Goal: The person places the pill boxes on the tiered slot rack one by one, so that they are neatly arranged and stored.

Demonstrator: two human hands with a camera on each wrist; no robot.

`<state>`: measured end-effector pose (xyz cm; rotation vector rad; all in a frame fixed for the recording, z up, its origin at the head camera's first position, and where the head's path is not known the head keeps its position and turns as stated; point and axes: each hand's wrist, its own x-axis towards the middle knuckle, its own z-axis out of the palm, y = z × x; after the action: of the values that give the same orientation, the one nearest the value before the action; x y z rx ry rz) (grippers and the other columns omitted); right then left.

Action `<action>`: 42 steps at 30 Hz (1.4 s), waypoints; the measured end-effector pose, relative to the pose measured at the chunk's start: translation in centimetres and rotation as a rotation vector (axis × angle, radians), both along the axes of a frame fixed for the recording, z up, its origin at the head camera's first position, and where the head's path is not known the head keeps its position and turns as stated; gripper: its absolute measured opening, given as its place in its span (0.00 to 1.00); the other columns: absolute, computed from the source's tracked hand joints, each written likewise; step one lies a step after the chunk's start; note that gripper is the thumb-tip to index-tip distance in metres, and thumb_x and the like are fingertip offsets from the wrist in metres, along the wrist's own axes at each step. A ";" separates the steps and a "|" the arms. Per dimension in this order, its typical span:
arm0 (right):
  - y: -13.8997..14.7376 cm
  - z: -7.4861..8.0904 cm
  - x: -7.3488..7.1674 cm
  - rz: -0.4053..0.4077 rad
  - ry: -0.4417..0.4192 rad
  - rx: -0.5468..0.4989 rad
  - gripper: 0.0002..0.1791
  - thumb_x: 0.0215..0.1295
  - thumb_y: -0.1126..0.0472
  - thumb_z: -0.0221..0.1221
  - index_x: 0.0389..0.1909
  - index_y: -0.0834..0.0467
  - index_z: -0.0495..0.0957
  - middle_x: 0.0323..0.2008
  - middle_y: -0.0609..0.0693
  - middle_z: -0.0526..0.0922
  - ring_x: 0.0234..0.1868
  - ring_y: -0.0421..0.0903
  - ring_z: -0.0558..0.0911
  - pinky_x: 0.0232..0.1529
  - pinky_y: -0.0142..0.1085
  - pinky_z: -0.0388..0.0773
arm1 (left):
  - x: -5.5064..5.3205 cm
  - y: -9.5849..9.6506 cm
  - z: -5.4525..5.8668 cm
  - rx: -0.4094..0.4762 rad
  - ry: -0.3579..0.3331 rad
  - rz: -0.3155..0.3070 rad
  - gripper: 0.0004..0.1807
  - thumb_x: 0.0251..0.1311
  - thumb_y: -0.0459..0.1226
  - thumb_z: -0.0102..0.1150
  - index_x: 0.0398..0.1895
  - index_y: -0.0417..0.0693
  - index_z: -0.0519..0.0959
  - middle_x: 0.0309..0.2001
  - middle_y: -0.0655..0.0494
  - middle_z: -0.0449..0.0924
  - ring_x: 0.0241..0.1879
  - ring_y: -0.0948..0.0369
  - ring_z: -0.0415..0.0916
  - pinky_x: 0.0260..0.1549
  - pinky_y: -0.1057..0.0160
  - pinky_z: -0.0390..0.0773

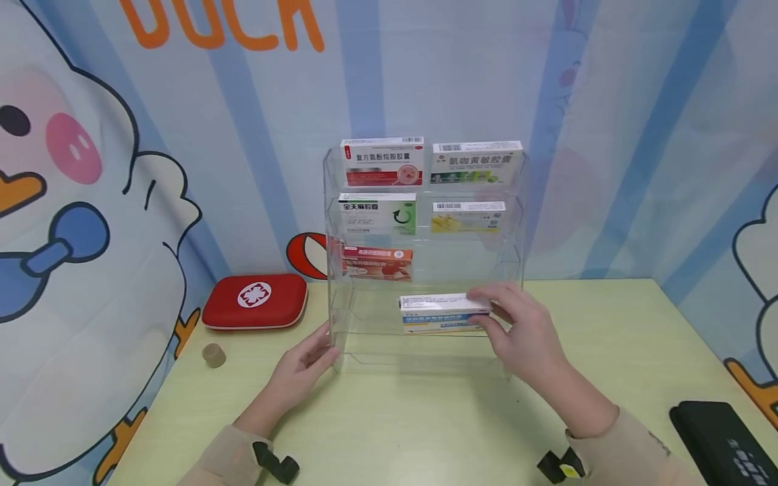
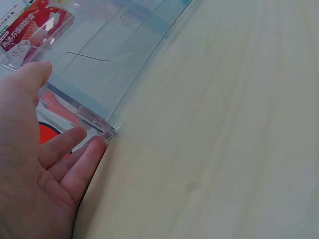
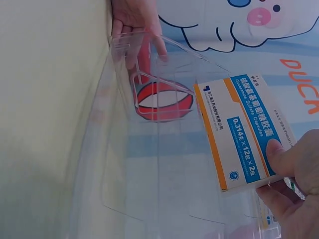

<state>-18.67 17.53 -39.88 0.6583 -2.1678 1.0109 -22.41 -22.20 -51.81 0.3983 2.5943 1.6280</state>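
Observation:
My right hand pinches one end of a white medicine box with blue and orange bands, thumb on its printed face. That box is in front of the lower tiers of a clear acrylic display rack. At the rack's lower left side is my left hand; in the left wrist view its loosely extended fingers lie at the rack's bottom corner. Upper tiers hold a red-and-white box, a white-and-green box, another green box, a yellow-and-white box and a red box.
A red zipped case with a white emblem lies left of the rack. Near it stands a small brown cylinder. A black case is at the table's right front. Behind the table hangs a cartoon-printed curtain.

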 end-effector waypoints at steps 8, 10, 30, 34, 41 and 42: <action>1.5 2.8 -1.5 -0.087 0.107 0.024 0.19 0.56 0.77 0.78 0.49 0.62 0.89 0.49 0.56 0.91 0.49 0.55 0.90 0.58 0.10 0.74 | 0.0 0.1 -0.2 0.020 0.010 -0.020 0.36 0.80 0.48 0.64 0.87 0.71 0.64 0.77 0.45 0.78 0.73 0.48 0.82 0.72 0.58 0.82; 1.9 3.3 -1.9 -0.101 0.127 0.013 0.19 0.57 0.77 0.77 0.49 0.63 0.89 0.50 0.57 0.91 0.49 0.56 0.89 0.58 0.11 0.73 | 0.0 0.1 -0.2 0.021 0.014 -0.024 0.36 0.80 0.48 0.64 0.87 0.69 0.64 0.77 0.45 0.79 0.73 0.48 0.82 0.71 0.65 0.81; 2.5 4.2 -5.4 -0.160 0.049 -0.048 0.15 0.64 0.75 0.74 0.51 0.65 0.89 0.55 0.61 0.89 0.59 0.60 0.88 0.65 0.11 0.72 | 0.3 0.1 -0.1 0.002 -0.019 0.002 0.36 0.80 0.50 0.64 0.87 0.75 0.63 0.77 0.46 0.78 0.74 0.48 0.81 0.75 0.47 0.79; 2.7 3.6 -5.6 -0.196 0.034 0.017 0.15 0.64 0.74 0.74 0.51 0.64 0.89 0.58 0.61 0.89 0.61 0.60 0.88 0.62 0.32 0.87 | 0.2 0.1 0.0 0.000 -0.011 -0.006 0.36 0.80 0.50 0.63 0.87 0.75 0.63 0.77 0.45 0.78 0.74 0.48 0.81 0.75 0.46 0.78; 2.3 3.4 -5.7 -0.229 0.016 0.115 0.15 0.67 0.72 0.73 0.53 0.62 0.88 0.59 0.61 0.89 0.58 0.62 0.89 0.57 0.58 0.89 | 0.1 0.1 0.1 0.000 -0.004 -0.006 0.36 0.80 0.50 0.63 0.87 0.73 0.63 0.77 0.45 0.78 0.74 0.48 0.81 0.75 0.44 0.78; 2.2 3.4 -5.7 -0.234 0.008 0.124 0.15 0.67 0.71 0.73 0.54 0.62 0.88 0.59 0.61 0.89 0.57 0.62 0.89 0.57 0.58 0.89 | 0.1 0.1 0.1 0.000 -0.004 -0.006 0.36 0.80 0.50 0.63 0.87 0.72 0.63 0.77 0.45 0.78 0.74 0.48 0.81 0.75 0.44 0.78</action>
<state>-24.36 19.73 -36.52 0.4498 -2.2515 0.7557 -22.32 -22.14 -51.72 0.4013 2.5876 1.6256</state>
